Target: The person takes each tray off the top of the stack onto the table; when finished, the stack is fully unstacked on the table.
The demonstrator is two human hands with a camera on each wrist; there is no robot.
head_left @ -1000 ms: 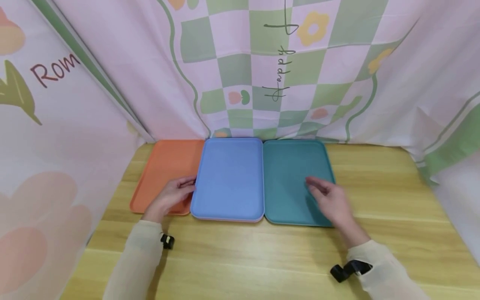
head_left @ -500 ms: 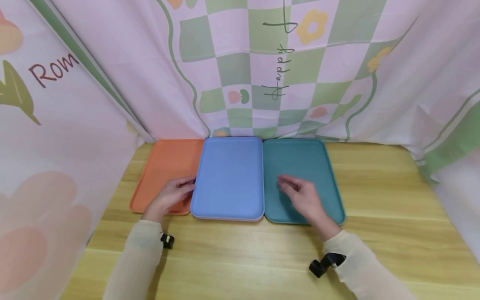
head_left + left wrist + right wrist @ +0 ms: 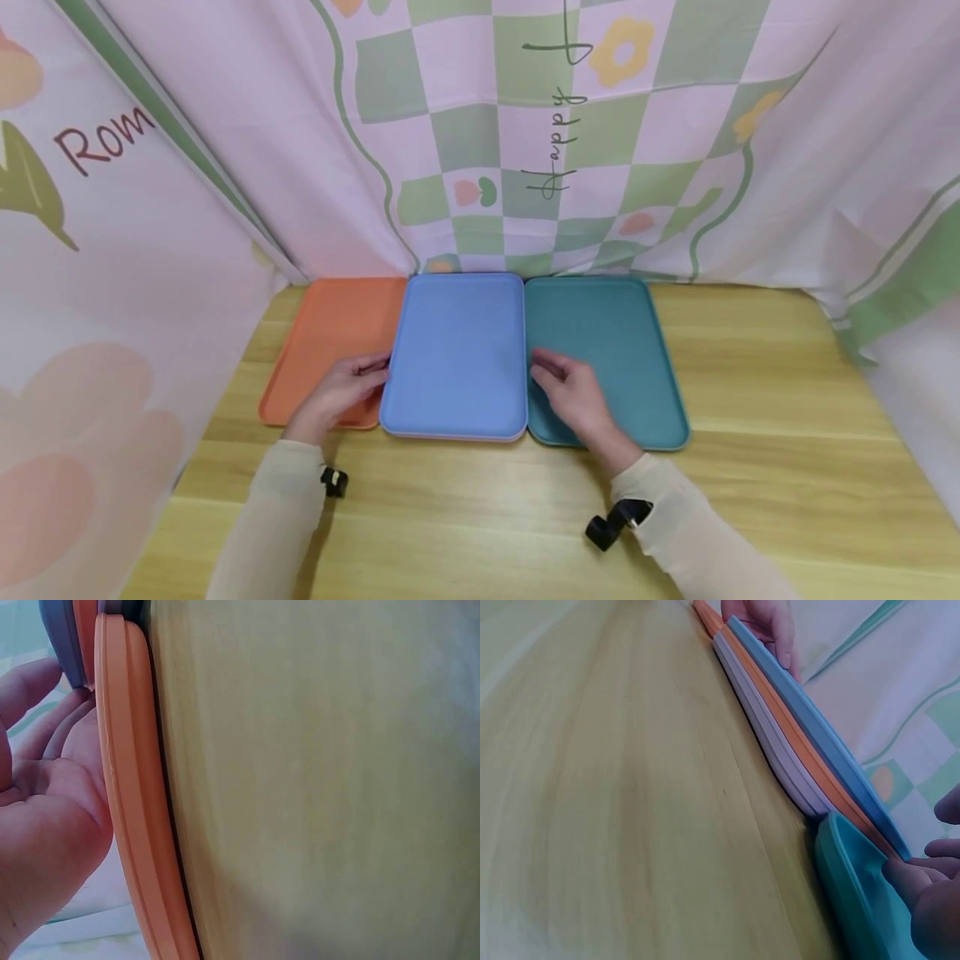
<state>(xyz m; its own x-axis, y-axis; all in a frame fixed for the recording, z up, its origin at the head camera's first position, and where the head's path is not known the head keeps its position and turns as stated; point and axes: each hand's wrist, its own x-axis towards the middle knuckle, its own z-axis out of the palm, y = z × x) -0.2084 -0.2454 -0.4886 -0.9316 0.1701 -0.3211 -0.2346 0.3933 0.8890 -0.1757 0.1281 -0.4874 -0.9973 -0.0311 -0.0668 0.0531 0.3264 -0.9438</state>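
A light blue tray lies on top of a stack in the middle. Below it, the right wrist view shows an orange tray and a lavender tray. My left hand is over another orange tray, its fingertips right at the left edge of the stack. In the left wrist view its thumb reaches the blue rim. At the stack's right edge is my right hand, over a teal tray. Its thumb is close to the blue tray's corner; the fingers look loosely bent.
The trays stand in a row along the back of a wooden table. A patterned curtain hangs right behind them, and another printed cloth borders the left side. Table surface extends in front of the trays and to their right.
My right hand has moved left across the teal tray, from its right part to the blue tray's right edge. My left hand and the trays stay where they were.
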